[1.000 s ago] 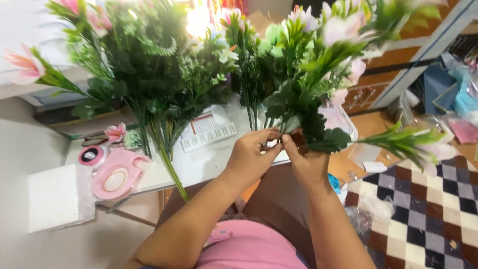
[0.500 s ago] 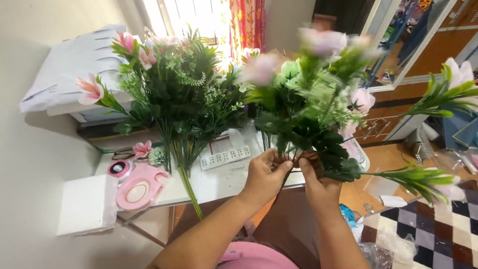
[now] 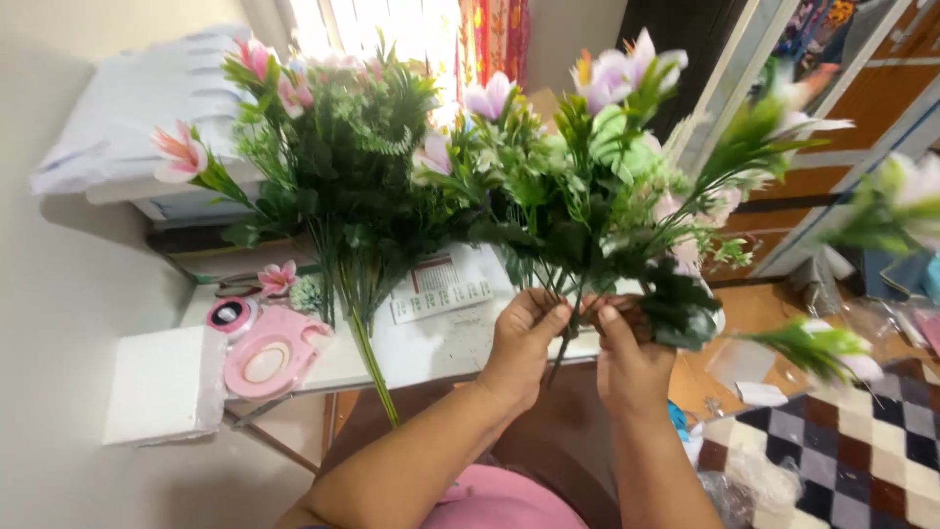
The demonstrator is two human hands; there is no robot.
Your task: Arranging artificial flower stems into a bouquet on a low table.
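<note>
1. The left hand (image 3: pixel 519 343) is curled around the gathered stems (image 3: pixel 566 328) of an artificial flower bunch (image 3: pixel 587 196), thumb and fingers pressed together on them just below the leaves.
2. The right hand (image 3: pixel 632 358) sits just beside it, touching the same stems, fingers bent and pinching at the base of the dark green foliage; exactly which stem it grips I cannot tell.
3. The held bunch stands upright above both hands, over the near edge of the white table (image 3: pixel 441 348). Pale purple and pink blossoms spread at its top, with thin grass-like sprays fanning to the right.
4. As a judgement: this bunch looks gathered at the stems but shows no tie or wrap there, so the binding or shaping seems unfinished.
5. On the table, left of the hands, lie a pink round compact mirror (image 3: pixel 269 358) and a white foam block (image 3: pixel 166 382).
6. A second flower bunch (image 3: pixel 333 167) stands further left, its green stem (image 3: pixel 372 367) hanging past the table edge, untouched by either hand.
7. A loose pink blossom (image 3: pixel 276 278) lies near its base.
8. Beyond are a bright window and a red curtain (image 3: pixel 494 39).
</note>
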